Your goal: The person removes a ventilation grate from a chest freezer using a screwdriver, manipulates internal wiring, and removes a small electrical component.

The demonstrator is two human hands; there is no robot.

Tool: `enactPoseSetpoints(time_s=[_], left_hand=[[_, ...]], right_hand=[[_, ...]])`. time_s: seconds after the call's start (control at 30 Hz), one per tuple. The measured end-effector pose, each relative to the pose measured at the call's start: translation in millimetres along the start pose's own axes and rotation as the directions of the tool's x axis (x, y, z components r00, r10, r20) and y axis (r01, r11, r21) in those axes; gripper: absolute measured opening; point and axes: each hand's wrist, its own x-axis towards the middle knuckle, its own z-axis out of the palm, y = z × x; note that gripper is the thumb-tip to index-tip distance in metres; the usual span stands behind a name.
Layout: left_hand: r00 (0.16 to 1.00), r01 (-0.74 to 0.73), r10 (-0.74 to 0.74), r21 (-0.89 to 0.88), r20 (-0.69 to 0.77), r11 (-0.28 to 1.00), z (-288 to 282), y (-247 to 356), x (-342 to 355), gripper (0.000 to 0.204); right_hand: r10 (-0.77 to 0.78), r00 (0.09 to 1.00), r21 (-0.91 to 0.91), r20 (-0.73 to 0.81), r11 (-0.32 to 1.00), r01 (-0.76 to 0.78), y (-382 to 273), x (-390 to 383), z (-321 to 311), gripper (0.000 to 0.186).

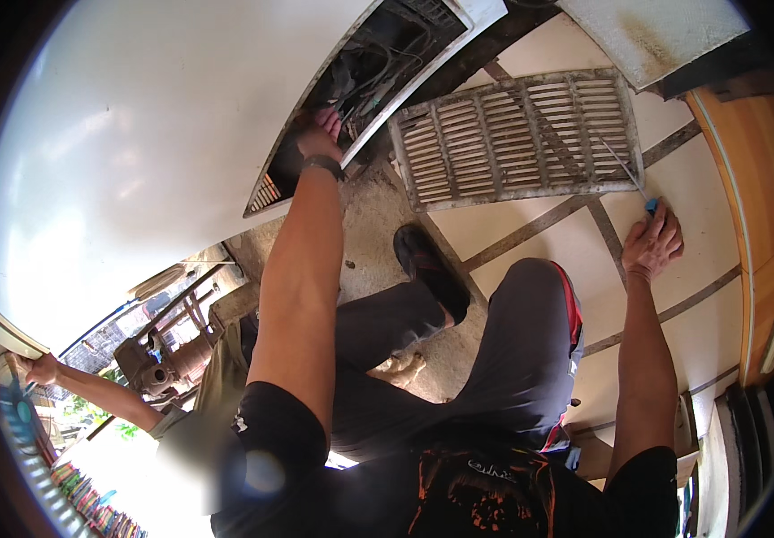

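Black shirt (459, 493): small pale lettering (492, 470) in oval outline on chest, beside patchy orange print (486, 500); too small and warped to read. Left sleeve (279, 421): tiny white logo (241, 422).

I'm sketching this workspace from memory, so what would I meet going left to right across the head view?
Another person's bare hand, rusty metal machine with a rounded body, the wearer's bare left hand, dirty off-white rectangular slatted grille, the wearer's bare right hand, orange-brown wooden panel.
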Motion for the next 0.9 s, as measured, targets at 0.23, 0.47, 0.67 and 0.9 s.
enactPoseSetpoints(time_s=[0.23, 0.47, 0.67, 0.9], left_hand=[[0.995, 0.049, -0.053, -0.04, -0.085, 0.998, -2, 9, 7, 0.079], [0.992, 0.12, -0.125, -0.159, -0.024, 0.98, 14, 26, -16, 0.043], [1.0, 0.013, -0.007, -0.385, 0.016, 0.923, 53, 28, -53, 0.052], [0.997, -0.076, 0.065, -0.497, -0.038, 0.864, 58, 20, -40, 0.053]], right_hand=[[-0.007, 1.0, 0.038, 0.0, 0.999, 0.007, -3, 1, -1, 0.057], [0.002, 1.0, 0.033, 0.01, 0.999, -0.003, -5, 1, 0, 0.057], [0.007, 1.0, 0.032, 0.016, 0.999, -0.007, 2, -1, 4, 0.057], [-0.012, 1.0, 0.045, 0.001, 0.999, 0.012, -2, 0, 1, 0.057]])
